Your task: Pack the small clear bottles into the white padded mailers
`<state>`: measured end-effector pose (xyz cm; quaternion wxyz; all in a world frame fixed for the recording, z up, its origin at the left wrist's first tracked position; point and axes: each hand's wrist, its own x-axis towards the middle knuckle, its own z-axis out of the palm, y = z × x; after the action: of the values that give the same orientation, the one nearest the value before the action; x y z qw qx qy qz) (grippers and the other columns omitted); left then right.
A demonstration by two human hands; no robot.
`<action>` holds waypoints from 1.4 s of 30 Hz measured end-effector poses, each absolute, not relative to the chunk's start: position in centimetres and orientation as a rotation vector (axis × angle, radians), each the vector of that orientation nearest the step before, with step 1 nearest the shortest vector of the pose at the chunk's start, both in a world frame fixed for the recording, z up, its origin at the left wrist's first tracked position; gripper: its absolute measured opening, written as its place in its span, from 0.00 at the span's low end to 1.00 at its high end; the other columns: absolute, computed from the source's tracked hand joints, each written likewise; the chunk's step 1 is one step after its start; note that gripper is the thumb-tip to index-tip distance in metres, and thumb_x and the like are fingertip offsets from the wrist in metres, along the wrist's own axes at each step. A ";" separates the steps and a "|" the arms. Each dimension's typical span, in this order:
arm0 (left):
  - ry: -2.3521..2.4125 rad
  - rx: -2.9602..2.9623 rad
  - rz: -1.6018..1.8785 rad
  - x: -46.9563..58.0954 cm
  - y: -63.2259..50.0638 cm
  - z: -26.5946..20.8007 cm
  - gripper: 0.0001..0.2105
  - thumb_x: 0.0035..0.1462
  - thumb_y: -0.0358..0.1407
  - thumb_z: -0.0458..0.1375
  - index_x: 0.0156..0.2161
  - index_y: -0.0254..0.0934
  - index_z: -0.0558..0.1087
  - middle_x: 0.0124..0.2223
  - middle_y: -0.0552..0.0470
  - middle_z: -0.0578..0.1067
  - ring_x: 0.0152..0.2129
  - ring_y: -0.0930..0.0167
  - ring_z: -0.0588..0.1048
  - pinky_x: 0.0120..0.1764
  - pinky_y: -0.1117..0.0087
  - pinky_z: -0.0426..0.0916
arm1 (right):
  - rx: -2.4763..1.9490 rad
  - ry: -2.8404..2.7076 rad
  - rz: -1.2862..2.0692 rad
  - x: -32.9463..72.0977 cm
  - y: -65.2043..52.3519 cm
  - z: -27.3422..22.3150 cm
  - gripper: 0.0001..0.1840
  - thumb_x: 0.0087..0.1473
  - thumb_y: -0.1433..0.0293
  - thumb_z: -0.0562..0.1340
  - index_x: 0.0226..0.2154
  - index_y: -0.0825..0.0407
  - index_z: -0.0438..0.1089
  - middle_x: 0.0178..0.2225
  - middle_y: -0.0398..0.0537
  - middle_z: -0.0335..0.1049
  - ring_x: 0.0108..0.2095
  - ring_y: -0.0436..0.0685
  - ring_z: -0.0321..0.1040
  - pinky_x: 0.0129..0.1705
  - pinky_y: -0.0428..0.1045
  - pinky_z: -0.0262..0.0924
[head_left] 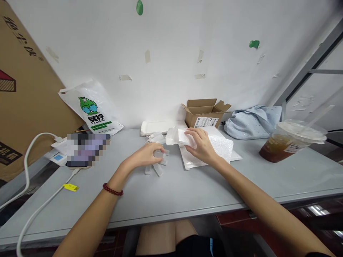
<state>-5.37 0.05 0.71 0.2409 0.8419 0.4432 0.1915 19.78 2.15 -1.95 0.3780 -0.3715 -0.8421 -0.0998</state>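
Note:
My right hand point(199, 144) is closed on a small white box point(183, 137) with an open flap at its left end, lifted above the table. Beneath it lie white bubble mailers point(222, 146). My left hand point(148, 153) reaches into a loose cluster of small translucent strips point(158, 169), its fingers curled around a clear piece point(159, 154). Whether that piece is lifted off the table I cannot tell. Behind the cluster rests a flat white stack point(160, 126), its kind unclear.
An open cardboard box point(203, 112) stands by the wall, with a light blue fabric bag point(252, 121) beside it. To the right is a cup of brown drink point(284, 142). A phone point(89, 150), white cable point(40, 207) and printed plastic bag point(92, 107) occupy the left.

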 end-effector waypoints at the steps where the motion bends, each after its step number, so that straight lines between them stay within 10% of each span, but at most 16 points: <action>1: 1.230 2.286 0.550 -5.6 0.1 0.8 0.10 0.46 0.36 0.57 0.35 0.41 0.77 0.36 0.51 0.76 0.30 0.68 0.69 0.33 0.70 0.62 | -0.958 -2.155 -0.246 19.8 2.1 -1.9 0.21 0.49 0.70 0.57 0.48 0.50 0.59 0.48 0.56 0.64 0.49 0.65 0.60 0.49 0.60 0.53; 12: 1.082 1.493 1.592 -6.5 0.4 2.7 0.13 0.46 0.41 0.63 0.36 0.36 0.75 0.36 0.51 0.74 0.22 0.77 0.65 0.25 0.74 0.61 | -0.998 -2.196 -0.171 19.4 2.0 -2.1 0.26 0.49 0.70 0.59 0.52 0.53 0.56 0.50 0.58 0.63 0.51 0.66 0.58 0.50 0.60 0.53; 26: 1.326 2.033 1.376 -3.3 -0.5 0.4 0.13 0.56 0.41 0.54 0.39 0.39 0.78 0.38 0.48 0.77 0.35 0.69 0.71 0.32 0.71 0.64 | -0.957 -2.106 -0.001 18.9 1.8 -2.4 0.29 0.49 0.65 0.59 0.53 0.50 0.52 0.49 0.56 0.63 0.49 0.65 0.60 0.49 0.60 0.57; 42: 1.859 1.982 1.059 -9.9 3.0 0.0 0.09 0.43 0.38 0.59 0.31 0.38 0.78 0.35 0.48 0.79 0.33 0.62 0.73 0.37 0.66 0.64 | -1.025 -2.021 -0.005 19.5 2.4 -2.3 0.25 0.48 0.66 0.59 0.49 0.51 0.55 0.45 0.55 0.63 0.47 0.65 0.61 0.47 0.60 0.58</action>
<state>-9.89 2.97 -0.04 0.1122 0.6753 0.6333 0.3609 19.45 2.38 -2.34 0.4240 -0.4095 -0.8078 -0.0020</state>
